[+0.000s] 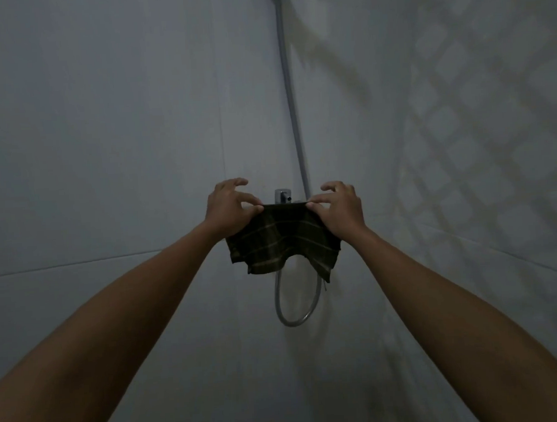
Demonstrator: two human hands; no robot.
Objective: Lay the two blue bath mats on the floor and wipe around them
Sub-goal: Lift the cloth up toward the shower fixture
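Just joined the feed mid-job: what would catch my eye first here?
The dark plaid cloth at centre frame, stretched by its top edge between the left hand and the right hand, each pinching a corner. Behind it a chrome tap sits in the wall corner, and a grey shower hose runs down and loops below the cloth.

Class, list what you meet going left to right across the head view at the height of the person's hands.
Left hand pinching one top corner → dark striped cloth with the chrome tap just behind its top edge → right hand pinching the other corner.
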